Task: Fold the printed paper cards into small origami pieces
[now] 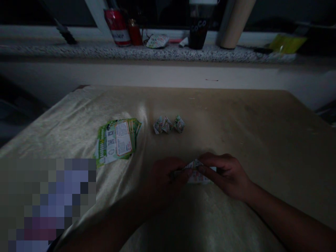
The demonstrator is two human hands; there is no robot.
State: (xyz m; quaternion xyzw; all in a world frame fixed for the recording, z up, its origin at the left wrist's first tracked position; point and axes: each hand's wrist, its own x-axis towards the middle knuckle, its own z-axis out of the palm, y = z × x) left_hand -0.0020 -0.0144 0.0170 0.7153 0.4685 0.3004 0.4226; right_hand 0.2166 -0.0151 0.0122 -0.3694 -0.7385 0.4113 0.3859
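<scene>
Pinching the paper (196, 177) from both sides, fingers (208, 171) of the left hand (164, 180) and right hand (229, 175) pressed together on it, at the near middle of the tabletop (249, 122). Probably best keeping edges aligned and creasing firmly, matching the three folded pieces (168, 124) beyond; leaflets (117, 140) lying further left.

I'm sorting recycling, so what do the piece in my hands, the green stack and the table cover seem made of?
The folded piece pinched between left hand and right hand looks like thin printed paper: it holds creases. The green leaflet stack seems printed paper too, perhaps coated. The table cover looks like tan satin-type cloth: soft wrinkles, bright highlights.
</scene>
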